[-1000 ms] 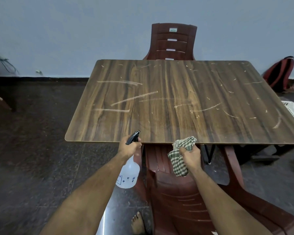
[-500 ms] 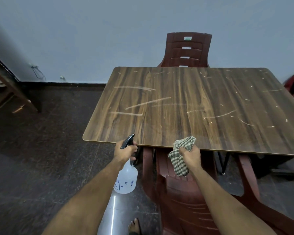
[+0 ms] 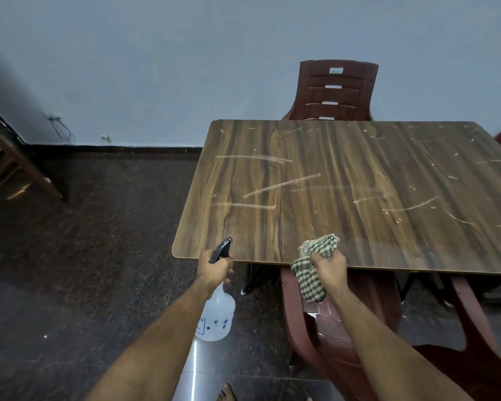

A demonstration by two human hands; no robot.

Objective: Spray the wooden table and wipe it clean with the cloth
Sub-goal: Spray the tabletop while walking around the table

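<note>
The wooden table [image 3: 344,183] fills the right half of the view, its dark grained top marked with pale streaks and scratches. My left hand [image 3: 216,269] grips the neck of a translucent white spray bottle [image 3: 216,316] at the table's near left corner, with the black nozzle pointing up over the edge. My right hand [image 3: 329,267] is closed on a bunched green checked cloth [image 3: 311,270] at the near edge; the cloth's top lies over the tabletop and the rest hangs below.
A dark red plastic chair [image 3: 334,91] stands behind the table against the grey wall. Another red chair [image 3: 344,328] sits under the near edge below my right arm. Wooden furniture [image 3: 18,166] stands at far left on the dark floor. A bare foot [image 3: 224,393] shows at the bottom.
The view has swung left, so the table now sits further right in the frame. Both hands stay at the near edge, holding the bottle and cloth as before.
</note>
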